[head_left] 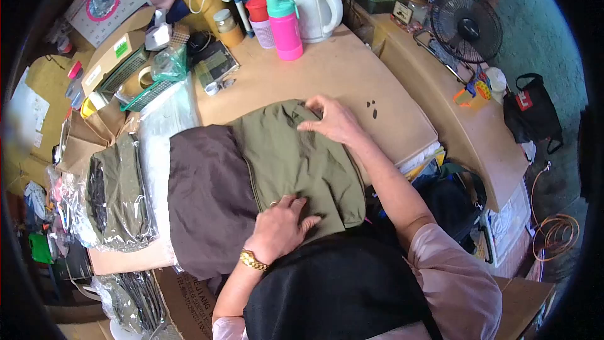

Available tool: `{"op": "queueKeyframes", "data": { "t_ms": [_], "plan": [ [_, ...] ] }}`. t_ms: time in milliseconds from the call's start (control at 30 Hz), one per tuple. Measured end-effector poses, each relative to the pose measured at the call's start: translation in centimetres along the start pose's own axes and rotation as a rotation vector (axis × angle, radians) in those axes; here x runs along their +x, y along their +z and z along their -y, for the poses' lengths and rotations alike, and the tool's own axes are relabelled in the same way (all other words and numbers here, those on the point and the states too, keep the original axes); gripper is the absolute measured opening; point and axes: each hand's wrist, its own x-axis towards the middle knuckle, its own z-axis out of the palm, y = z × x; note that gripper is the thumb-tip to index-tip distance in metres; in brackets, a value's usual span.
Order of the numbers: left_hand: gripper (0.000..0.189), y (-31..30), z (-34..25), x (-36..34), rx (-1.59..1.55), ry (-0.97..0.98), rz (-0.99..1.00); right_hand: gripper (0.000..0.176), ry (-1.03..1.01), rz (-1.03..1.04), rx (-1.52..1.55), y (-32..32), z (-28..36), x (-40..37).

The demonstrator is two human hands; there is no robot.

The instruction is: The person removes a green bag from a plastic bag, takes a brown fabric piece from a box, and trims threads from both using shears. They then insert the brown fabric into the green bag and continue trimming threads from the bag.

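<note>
An olive green folded cloth piece (296, 157) lies on the brown table, joined along a seam to a dark brown cloth part (204, 195) on its left. My left hand (280, 226), with a gold watch on the wrist, rests on the near part of the green cloth, fingers and thumb apart. At the far right corner of the cloth is my right hand (330, 121). Its thumb lies on the green surface, apart from the bent fingers at the edge.
Plastic-wrapped olive cloth packs (119, 195) lie at the left. Behind the cloth stand a pink bottle (286, 31), a white kettle (311, 9) and a green basket (157, 88). A black fan (467, 27) is at the far right, and a carton (182, 302) sits below the table edge.
</note>
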Motion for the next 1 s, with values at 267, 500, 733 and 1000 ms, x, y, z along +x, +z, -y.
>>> {"op": "queueKeyframes", "data": {
  "t_ms": [267,500,733,1000],
  "plan": [
    [0.088,2.0,8.9,7.4,0.227,-0.202,-0.565,0.023,0.395,-0.180,0.096,-1.2,-4.3,2.0],
    [0.088,2.2,9.0,7.0,0.243,-0.274,-0.567,0.020,-0.002,-0.315,-0.060,-0.8,-2.8,2.7],
    [0.084,2.0,8.7,8.2,0.206,-0.323,-0.633,0.035,0.134,-0.035,-0.188,-1.3,1.9,5.6],
    [0.052,2.0,14.7,7.6,-0.561,0.054,-0.645,0.052,-0.027,0.262,-0.971,-1.3,0.5,3.0]
  ]
}}
